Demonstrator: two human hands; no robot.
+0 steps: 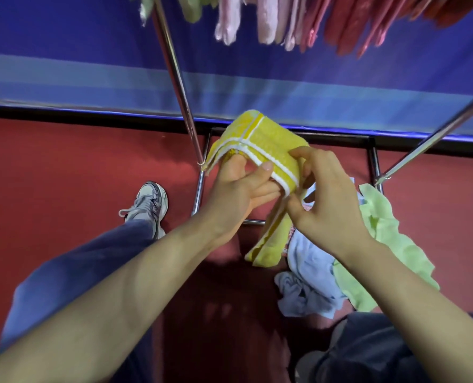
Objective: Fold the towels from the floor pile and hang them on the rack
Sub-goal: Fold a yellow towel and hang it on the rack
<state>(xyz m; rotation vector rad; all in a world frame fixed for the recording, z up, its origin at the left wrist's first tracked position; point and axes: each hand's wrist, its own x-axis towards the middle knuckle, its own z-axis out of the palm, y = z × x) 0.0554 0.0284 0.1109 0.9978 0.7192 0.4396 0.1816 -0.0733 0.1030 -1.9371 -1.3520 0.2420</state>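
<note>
At the centre of the frame, a yellow towel [268,145] with white stripes is held above the red floor [64,167] by both hands. Its folded upper part is spread over the left hand [238,189], whose thumb is pressed on the white-striped edge while the fingers are curled beneath the cloth. The same edge is pinched by the right hand [323,200], thumb below and fingers curled over the fold; the towel's loose end is left hanging between the wrists. At the lower right the floor pile is seen: a light blue towel [310,272] and a light green towel [387,239], crumpled and touching each other, just beside the rack's dark base frame [340,136]. Two chrome poles [174,70] are angled towards the upper edge, where pink and red hung towels [268,23] are draped. A wide stretch of red floor is seen at the middle left, beyond a grey shoe [148,203].
</note>
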